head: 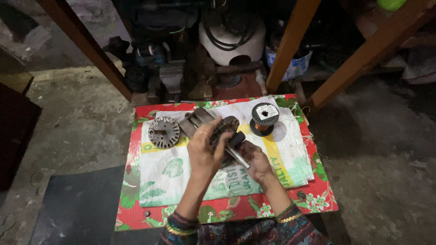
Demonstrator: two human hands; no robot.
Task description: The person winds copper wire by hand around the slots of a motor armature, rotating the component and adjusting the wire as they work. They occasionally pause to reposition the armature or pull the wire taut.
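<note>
My left hand (205, 152) grips a dark round metal motor core (226, 131) from the left, fingers wrapped over its rim. My right hand (257, 162) holds the lower end of a shiny metal shaft (237, 156) that runs into the core. Both hands hover over a white printed sack (181, 174) spread on a small table (313, 205) with a red floral cover. A flat grey toothed metal disc (164, 132) lies to the left. A spool of copper wire (264, 117) stands to the right. A grey metal piece (196, 120) lies behind the core.
Behind the table stand dark machine parts (154, 59), a white round housing with black cables (232, 36) and slanted wooden legs (290, 45). A dark mat (77, 208) lies on the concrete floor at the left. Bare concrete floor (386, 154) lies to the right.
</note>
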